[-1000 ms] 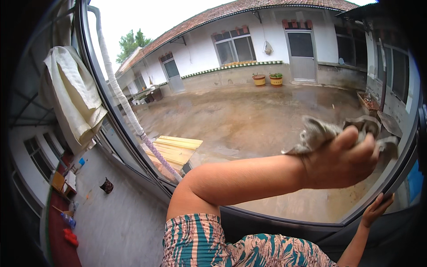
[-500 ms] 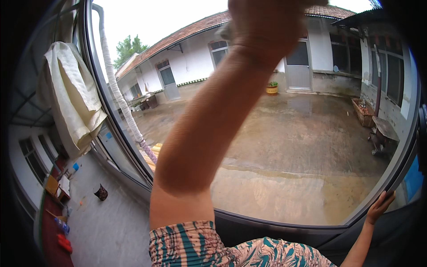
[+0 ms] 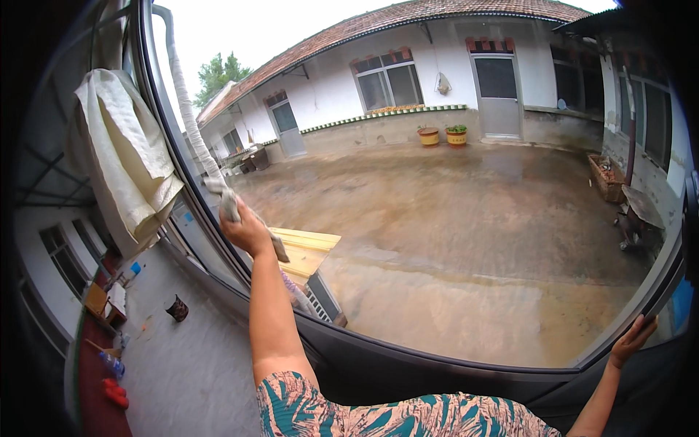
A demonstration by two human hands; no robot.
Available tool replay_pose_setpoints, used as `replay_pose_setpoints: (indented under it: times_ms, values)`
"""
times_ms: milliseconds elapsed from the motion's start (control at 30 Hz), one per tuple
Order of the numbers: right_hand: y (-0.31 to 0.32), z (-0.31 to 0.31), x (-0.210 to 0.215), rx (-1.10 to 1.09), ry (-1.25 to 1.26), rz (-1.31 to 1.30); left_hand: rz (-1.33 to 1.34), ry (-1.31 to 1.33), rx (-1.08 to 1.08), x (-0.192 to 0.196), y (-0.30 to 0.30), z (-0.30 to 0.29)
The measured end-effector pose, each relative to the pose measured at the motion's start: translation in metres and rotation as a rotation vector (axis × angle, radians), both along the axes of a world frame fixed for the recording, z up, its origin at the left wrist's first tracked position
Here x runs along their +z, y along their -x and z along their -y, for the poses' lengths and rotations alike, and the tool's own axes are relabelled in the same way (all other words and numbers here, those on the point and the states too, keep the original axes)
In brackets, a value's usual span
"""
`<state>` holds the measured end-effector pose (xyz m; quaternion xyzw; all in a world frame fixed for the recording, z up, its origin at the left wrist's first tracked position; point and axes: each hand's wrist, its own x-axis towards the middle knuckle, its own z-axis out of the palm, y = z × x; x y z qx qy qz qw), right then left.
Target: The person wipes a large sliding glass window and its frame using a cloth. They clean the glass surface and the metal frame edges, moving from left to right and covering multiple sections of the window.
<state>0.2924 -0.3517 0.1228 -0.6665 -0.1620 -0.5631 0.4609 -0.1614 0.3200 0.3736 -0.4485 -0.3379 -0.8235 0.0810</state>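
Head view looks out through a big curved window pane (image 3: 466, 240) onto a wet courtyard with a white tiled-roof house behind it. My left hand (image 3: 246, 231) is raised against the glass near the pane's left edge, its fingers closed around a crumpled grey rag (image 3: 231, 204) that sticks out above my fist and trails below it toward the right; the rag lies against the glass. My left arm runs up from the lower edge, out of a sleeve (image 3: 378, 411) with a teal and pink leaf pattern. My right hand (image 3: 632, 341) sits at the lower right corner of the pane, fingers spread and resting on the dark window frame (image 3: 451, 360), holding nothing. Beyond the glass, just right of the rag, lies a pale wooden board (image 3: 309, 251). Two yellow flower pots (image 3: 443, 136) stand by the far wall. A cream cloth (image 3: 127, 156) hangs at the left, beside the frame's left edge, well apart from my hand
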Motion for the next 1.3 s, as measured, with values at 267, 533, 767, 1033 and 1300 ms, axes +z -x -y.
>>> replay_pose_setpoints:
  times_ms: [267,533,767,1033,1300]
  values:
    - [0.013,-0.001,0.009,-0.019,0.036,-0.010,0.756,0.650,-0.503,-0.152,0.005,-0.006]
    - [0.029,-0.009,0.010,0.080,0.035,-0.093,0.254,0.449,0.013,0.029,-0.015,0.024]
    - [0.038,-0.009,0.012,0.234,0.051,-0.172,-0.062,-0.168,0.029,0.227,-0.129,0.193]
    - [0.039,-0.010,0.023,0.352,0.070,-0.139,-0.370,-0.857,-0.172,0.251,-0.257,0.396]
    - [0.047,-0.011,0.047,0.477,0.063,-0.159,-0.600,-0.914,-0.263,0.143,-0.326,0.497]
